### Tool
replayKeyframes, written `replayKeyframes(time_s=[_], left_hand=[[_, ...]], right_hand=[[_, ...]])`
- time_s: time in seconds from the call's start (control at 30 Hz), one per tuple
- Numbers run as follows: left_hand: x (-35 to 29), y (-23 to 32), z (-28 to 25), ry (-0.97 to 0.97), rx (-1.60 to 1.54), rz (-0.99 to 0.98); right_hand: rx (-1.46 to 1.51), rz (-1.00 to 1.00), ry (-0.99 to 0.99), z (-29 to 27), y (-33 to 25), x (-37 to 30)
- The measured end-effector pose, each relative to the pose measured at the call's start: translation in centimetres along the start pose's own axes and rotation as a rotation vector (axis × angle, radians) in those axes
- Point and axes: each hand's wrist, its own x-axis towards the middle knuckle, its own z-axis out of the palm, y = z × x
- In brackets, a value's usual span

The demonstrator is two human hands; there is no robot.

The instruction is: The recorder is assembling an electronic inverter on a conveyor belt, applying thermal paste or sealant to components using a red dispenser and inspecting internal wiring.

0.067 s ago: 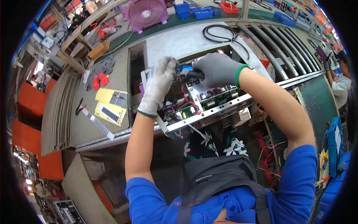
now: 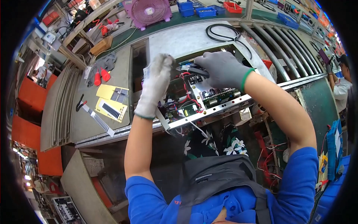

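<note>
My right hand (image 2: 223, 69), in a grey glove with a green cuff, grips black-handled pliers (image 2: 198, 72). Their metal jaws point left over an open metal chassis (image 2: 220, 106). Inside the chassis are a green circuit board (image 2: 218, 98) and red wires (image 2: 185, 85). My left hand (image 2: 156, 78), in a pale glove, is raised over the chassis's left end. Its fingers are pressed together, and what they hold, if anything, cannot be made out. A small gap separates it from the plier jaws.
Left of the chassis, the bench carries yellow label sheets (image 2: 112, 108), a metal strip (image 2: 99, 121), red-handled tools (image 2: 101, 77) and a grey cloth (image 2: 108, 61). A black cable coil (image 2: 223, 34), metal rollers (image 2: 276, 52) and a purple fan (image 2: 147, 13) lie beyond. A co-worker (image 2: 341, 84) is at far right.
My right hand and the pliers have shifted slightly right, away from my left hand. The left hand has moved a little left, so the gap between them has widened.
</note>
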Motion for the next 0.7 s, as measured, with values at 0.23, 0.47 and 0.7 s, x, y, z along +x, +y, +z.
replayKeyframes(time_s=[0.23,0.47,0.7], left_hand=[[-14.4,2.6,-3.3,-0.042,-0.120,0.159],[-17.4,3.2,1.1,-0.205,0.334,0.388],[-17.3,2.4,1.9,0.095,0.087,0.446]], right_hand=[[-0.351,-0.604,0.462,1.9,-1.5,-4.0],[-0.489,-0.689,0.530,1.2,-2.2,-4.1],[-0.515,-0.716,0.562,1.3,-2.3,-4.0]])
